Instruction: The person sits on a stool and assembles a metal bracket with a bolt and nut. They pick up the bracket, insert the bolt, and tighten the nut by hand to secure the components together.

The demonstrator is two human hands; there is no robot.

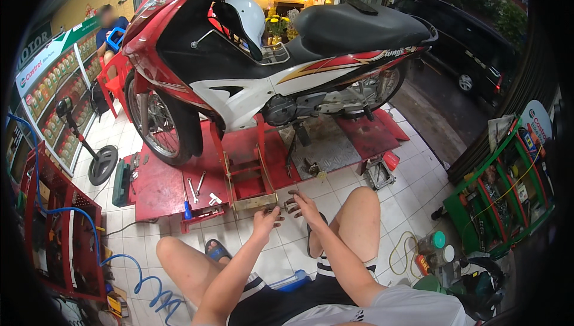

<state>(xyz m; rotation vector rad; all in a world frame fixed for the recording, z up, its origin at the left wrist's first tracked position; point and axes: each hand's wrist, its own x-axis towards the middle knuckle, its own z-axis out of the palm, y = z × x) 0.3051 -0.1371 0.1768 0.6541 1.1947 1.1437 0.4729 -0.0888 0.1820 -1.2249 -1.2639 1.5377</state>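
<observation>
I sit on the tiled floor with bare knees apart, in front of a red motorcycle lift (161, 191). A red, white and black motorcycle (251, 69) stands on it. My right hand (304, 202) reaches to the lift's front edge, its fingertips closed around a small grey metal part (291, 207). My left hand (266, 218) hovers just left of it with fingers curled; what it holds, if anything, is too small to tell. Two wrenches (195, 187) and a blue-handled screwdriver (186, 206) lie on the lift to the left.
A white helmet (250, 16) hangs on the motorcycle. A red tool cart (57, 230) and blue coiled air hose (146, 281) stand at my left, a floor fan (103, 164) beyond. A green rack (502, 203) is at right. Another person (110, 27) sits at the back left.
</observation>
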